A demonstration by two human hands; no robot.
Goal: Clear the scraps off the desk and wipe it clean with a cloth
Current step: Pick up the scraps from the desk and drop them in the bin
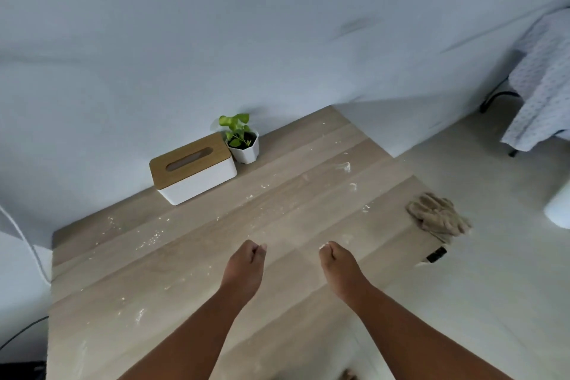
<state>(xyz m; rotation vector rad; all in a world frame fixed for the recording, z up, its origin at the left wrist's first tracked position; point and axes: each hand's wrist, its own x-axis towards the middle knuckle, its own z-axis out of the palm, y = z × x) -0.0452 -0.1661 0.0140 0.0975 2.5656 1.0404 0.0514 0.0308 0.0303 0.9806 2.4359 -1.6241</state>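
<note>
— Scraps (344,166), small white crumbs, lie all over the wooden desk (191,284), thickest at the left and near the far right. Why are the hands so?

— Both hover above the middle. The left hand (245,267) has its fingers curled, empty as far as I see. The right hand (334,265) seems to pinch a white crumb, I think to collect it.

— And the cloth (438,215)?

— Beige, soft and crumpled, at the right edge, within reach. The tissue box (192,168) and potted plant (242,140) stand by the wall.

White tissue box (193,168) with wooden lid, small potted plant (242,139) touching it, patterned fabric (543,77) at right
</note>
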